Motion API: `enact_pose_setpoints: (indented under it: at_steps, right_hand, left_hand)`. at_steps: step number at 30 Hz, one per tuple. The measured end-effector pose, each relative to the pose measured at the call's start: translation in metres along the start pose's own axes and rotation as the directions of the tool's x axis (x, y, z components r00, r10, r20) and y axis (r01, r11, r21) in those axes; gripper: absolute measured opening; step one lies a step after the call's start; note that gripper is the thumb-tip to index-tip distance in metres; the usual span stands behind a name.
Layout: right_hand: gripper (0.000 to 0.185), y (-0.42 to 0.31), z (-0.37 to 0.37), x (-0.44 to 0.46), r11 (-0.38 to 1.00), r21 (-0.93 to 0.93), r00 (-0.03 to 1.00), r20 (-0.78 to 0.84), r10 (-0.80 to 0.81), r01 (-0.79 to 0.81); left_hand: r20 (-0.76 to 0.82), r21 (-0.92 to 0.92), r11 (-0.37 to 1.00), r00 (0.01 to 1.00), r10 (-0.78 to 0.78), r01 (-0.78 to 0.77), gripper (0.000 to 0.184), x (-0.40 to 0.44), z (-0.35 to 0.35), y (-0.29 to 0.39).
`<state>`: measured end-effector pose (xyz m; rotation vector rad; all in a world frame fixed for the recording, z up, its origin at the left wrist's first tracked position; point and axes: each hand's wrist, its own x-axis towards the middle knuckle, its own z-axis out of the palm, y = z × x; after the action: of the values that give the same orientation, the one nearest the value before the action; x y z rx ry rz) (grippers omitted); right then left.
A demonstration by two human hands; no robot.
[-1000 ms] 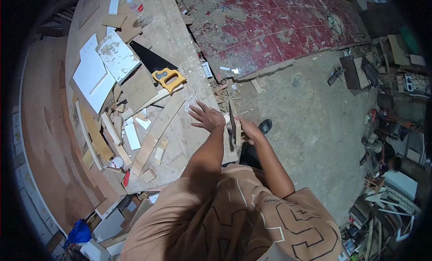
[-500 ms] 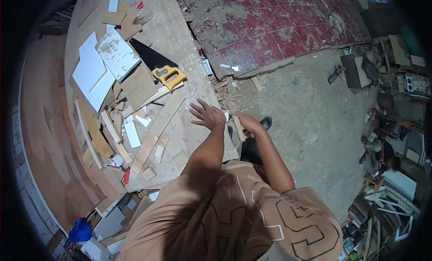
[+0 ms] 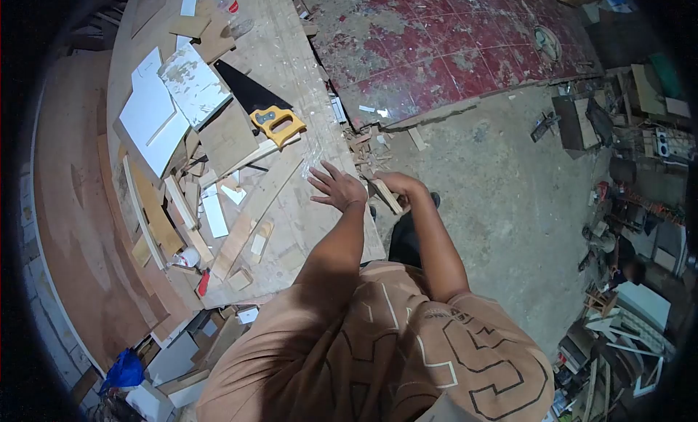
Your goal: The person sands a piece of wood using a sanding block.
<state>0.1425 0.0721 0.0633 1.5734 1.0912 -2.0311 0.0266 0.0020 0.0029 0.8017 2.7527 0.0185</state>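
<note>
Wooden piece (image 3: pixel 390 198), one: just off the right edge of the workbench (image 3: pixel 294 295), slanted, in the right hand. Items logged from left to right.

Far left, we note one large brown board (image 3: pixel 76 204) and, at its lower end, one blue bag (image 3: pixel 125 371). On the bench, left part: one red-handled tool (image 3: pixel 203 282) near the front edge and one white container (image 3: pixel 187 257) just beside it; wood offcuts are too overlapped for us to count. Farther back we record one white panel with flaked paint (image 3: pixel 193 84), and beyond it one clear bottle (image 3: pixel 236 25). Mid-bench: one handsaw (image 3: pixel 278 125), black blade, yellow handle, lying flat.

Hands, two. Left hand (image 3: pixel 339 188): fingers fanned wide, palm down on the bench top near its right edge, gripping nothing we can see. Right hand (image 3: pixel 402 184): curled round the upper end of the wooden piece; its fingertips are hidden from us. One thin dark edge runs beside the wood; we cannot tell whether it belongs to it.

Right of the hands: one shoe (image 3: pixel 435 198), partly covered, on the concrete floor (image 3: pixel 502 225).
</note>
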Motion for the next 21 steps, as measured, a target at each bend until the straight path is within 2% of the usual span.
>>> enact_pose_setpoints:
  at_steps: [1, 2, 4, 5, 7, 8, 11, 13, 15, 16, 19, 20, 21]
  right_hand:
    - [0.051, 0.008, -0.002, 0.026, 1.0, 0.0, 1.0, 0.004, -0.003, 0.003]
    - [0.05, 0.02, -0.004, 0.06, 0.998, 0.058, 0.997, 0.08, 0.002, -0.006]
    - [0.044, 0.021, -0.005, 0.063, 0.972, 0.223, 0.976, 0.215, 0.021, -0.07]
    - [0.044, 0.024, -0.003, 0.062, 0.971, 0.227, 0.977, 0.212, 0.019, -0.068]
    - [0.05, 0.033, -0.001, 0.059, 0.974, 0.227, 0.999, 0.041, -0.015, 0.005]
    - [0.052, 0.042, -0.007, 0.054, 0.989, 0.146, 0.998, 0.057, -0.016, 0.008]
    - [0.054, 0.045, -0.007, -0.005, 0.975, 0.221, 1.0, -0.016, 0.027, -0.023]
    - [0.055, 0.041, -0.009, -0.023, 0.979, 0.206, 1.0, -0.006, 0.005, -0.003]
    - [0.051, 0.025, -0.005, -0.029, 0.994, 0.101, 0.999, -0.004, 0.036, -0.035]
    - [0.052, 0.015, 0.001, -0.027, 0.999, 0.044, 0.995, -0.096, -0.014, 0.018]
    - [0.053, 0.023, 0.009, 0.043, 0.988, 0.121, 0.995, -0.053, -0.084, 0.09]
    - [0.053, 0.027, 0.01, 0.046, 0.988, 0.126, 0.995, -0.053, -0.087, 0.093]
    - [0.052, 0.027, 0.011, 0.046, 0.969, 0.207, 0.989, -0.096, -0.117, 0.134]
  left_hand:
    - [0.017, 0.003, 1.0, 1.0, 0.001, -0.001, 0.066, 0.0, -0.001, -0.001]
    - [0.015, 0.006, 1.0, 1.0, 0.002, -0.002, 0.066, 0.0, 0.0, -0.002]
    - [-0.022, -0.029, 1.0, 1.0, 0.009, -0.01, 0.067, 0.0, 0.002, -0.002]
    - [-0.021, -0.029, 0.999, 1.0, 0.015, -0.015, 0.067, -0.001, 0.003, -0.002]
    - [0.017, 0.0, 1.0, 1.0, -0.006, 0.006, 0.068, -0.001, 0.0, -0.001]
    - [0.018, -0.001, 1.0, 1.0, -0.002, 0.002, 0.068, 0.0, -0.001, 0.0]
    - [0.034, -0.003, 1.0, 0.999, -0.007, 0.007, 0.067, -0.001, -0.002, -0.001]
    - [0.006, -0.033, 0.999, 1.0, 0.003, -0.003, 0.067, -0.001, 0.0, -0.001]
    - [0.008, -0.027, 1.0, 1.0, 0.0, 0.0, 0.066, -0.001, -0.002, 0.0]
    - [0.009, -0.021, 1.0, 1.0, 0.0, 0.0, 0.066, -0.001, -0.002, 0.0]
    - [0.017, -0.033, 0.999, 1.0, 0.005, -0.004, 0.069, 0.0, 0.002, -0.001]
    - [0.015, -0.031, 0.999, 1.0, 0.009, -0.009, 0.069, -0.001, 0.003, -0.001]
    - [0.014, -0.012, 1.0, 1.0, 0.003, -0.003, 0.068, -0.002, 0.003, -0.001]
